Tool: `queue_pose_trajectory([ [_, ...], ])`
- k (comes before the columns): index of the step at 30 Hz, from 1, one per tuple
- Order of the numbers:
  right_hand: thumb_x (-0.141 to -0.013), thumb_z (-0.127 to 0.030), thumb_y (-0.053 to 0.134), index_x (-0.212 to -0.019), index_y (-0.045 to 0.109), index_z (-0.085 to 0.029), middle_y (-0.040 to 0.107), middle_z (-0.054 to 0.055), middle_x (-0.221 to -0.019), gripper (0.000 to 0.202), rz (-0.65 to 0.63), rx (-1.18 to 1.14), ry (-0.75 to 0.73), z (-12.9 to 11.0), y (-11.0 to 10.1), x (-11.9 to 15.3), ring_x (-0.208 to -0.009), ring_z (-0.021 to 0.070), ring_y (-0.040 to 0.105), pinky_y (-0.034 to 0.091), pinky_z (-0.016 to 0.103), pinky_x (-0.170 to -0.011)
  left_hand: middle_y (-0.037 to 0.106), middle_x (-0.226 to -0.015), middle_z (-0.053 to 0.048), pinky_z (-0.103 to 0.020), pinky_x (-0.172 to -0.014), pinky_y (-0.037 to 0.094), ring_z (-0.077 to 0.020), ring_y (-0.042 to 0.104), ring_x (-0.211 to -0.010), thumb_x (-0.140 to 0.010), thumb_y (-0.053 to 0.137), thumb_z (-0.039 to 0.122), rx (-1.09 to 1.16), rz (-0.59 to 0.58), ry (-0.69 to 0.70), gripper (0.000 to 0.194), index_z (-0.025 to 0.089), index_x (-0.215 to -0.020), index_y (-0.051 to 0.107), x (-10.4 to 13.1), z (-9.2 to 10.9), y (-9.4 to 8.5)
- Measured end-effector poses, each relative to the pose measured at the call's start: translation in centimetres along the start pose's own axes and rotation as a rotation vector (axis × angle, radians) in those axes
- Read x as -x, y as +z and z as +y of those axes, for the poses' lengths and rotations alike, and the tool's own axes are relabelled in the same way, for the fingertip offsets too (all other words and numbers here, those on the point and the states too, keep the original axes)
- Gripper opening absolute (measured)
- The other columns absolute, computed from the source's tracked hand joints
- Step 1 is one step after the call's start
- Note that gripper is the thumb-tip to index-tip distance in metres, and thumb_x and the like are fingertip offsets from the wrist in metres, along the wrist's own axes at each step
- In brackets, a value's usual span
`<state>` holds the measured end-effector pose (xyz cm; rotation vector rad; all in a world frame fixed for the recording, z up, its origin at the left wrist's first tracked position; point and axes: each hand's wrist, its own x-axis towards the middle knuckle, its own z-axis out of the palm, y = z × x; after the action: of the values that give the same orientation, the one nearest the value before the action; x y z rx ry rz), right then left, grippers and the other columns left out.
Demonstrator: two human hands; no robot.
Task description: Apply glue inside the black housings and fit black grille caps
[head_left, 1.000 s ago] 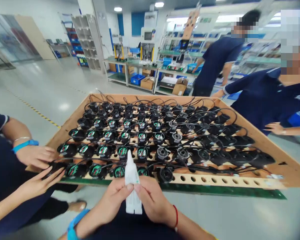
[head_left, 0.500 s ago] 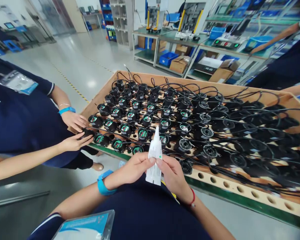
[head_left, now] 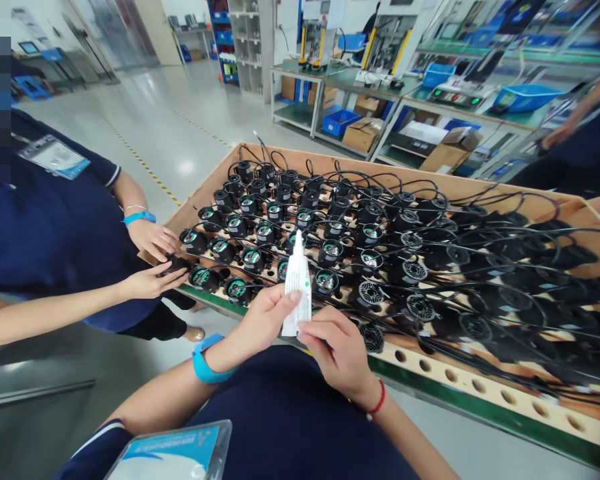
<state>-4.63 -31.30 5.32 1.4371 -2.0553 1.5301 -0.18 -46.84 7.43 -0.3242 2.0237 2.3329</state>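
A white squeeze tube (head_left: pixel 297 283) with a long pointed nozzle is held nozzle-up in front of my body. My left hand (head_left: pixel 264 320) grips its left side, the thumb pressed across the front. My right hand (head_left: pixel 341 350) pinches the tube's flat bottom end between thumb and fingers. Beyond the tube, rows of black round motor-like housings (head_left: pixel 253 259) stand in a wooden tray, several with green circuit boards showing on top. Others, such as a housing with a slotted grille (head_left: pixel 371 292), lie to the right. The tube hides part of the housings behind it.
The wooden tray (head_left: pixel 485 385) has a front strip with round holes and a green edge below. Black cables (head_left: pixel 425 187) loop over the housings. At left, a co-worker's hands (head_left: pixel 153 267) touch a housing at the tray's corner. Workbenches (head_left: pixel 340 79) stand behind.
The tube has moved up and slightly left. My right hand has shifted down to the tube's bottom end, while my left hand stays on its side.
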Motion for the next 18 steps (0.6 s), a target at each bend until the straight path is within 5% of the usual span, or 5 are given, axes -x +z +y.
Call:
queue_pose_trajectory([
  [4, -0.090, -0.017, 0.052, -0.081, 0.058, -0.021, 0.058, 0.000, -0.071, 0.012, 0.053, -0.052, 0.175, 0.1, 0.2, 0.1, -0.066, 0.0133, 0.053, 0.043, 0.028, -0.061, 0.046, -0.066, 0.003, -0.018, -0.052, 0.032, -0.0057, 0.038, -0.057, -0.089, 0.049, 0.053, -0.105, -0.046, 0.116, 0.043, 0.012, -0.076, 0.052, 0.3, 0.3, 0.5],
  [9, -0.092, -0.017, 0.048, -0.075, 0.052, -0.021, 0.055, -0.001, -0.068, 0.018, 0.131, -0.043, 0.281, -0.5, 0.3, -0.1, -0.064, 0.0123, 0.049, 0.039, 0.027, -0.060, 0.050, -0.075, 0.001, -0.020, -0.057, 0.042, -0.0078, 0.049, -0.062, -0.089, 0.048, 0.056, -0.068, -0.187, 0.203, 0.045, 0.013, -0.101, 0.051, 1.0, -0.1, 0.5],
  [16, -0.087, -0.023, 0.059, -0.083, 0.050, -0.021, 0.052, -0.003, -0.070, 0.010, 0.357, -0.069, 0.387, -0.5, 1.2, 0.3, -0.061, 0.0114, 0.050, 0.041, 0.026, -0.059, 0.052, -0.062, 0.003, -0.017, -0.048, 0.040, -0.0057, 0.049, -0.048, -0.091, 0.049, 0.047, -0.033, -0.040, 0.186, 0.034, 0.014, -0.085, 0.050, 1.4, -1.0, 1.1],
  [18, -0.089, -0.026, 0.057, -0.083, 0.051, -0.020, 0.053, -0.003, -0.069, 0.010, 0.248, -0.087, 0.432, -0.4, 1.0, 0.3, -0.059, 0.0112, 0.050, 0.040, 0.025, -0.057, 0.050, -0.060, 0.005, -0.015, -0.044, 0.036, -0.0036, 0.045, -0.043, -0.091, 0.049, 0.048, -0.043, -0.004, 0.185, 0.035, 0.014, -0.080, 0.049, 1.4, -1.2, 1.3],
])
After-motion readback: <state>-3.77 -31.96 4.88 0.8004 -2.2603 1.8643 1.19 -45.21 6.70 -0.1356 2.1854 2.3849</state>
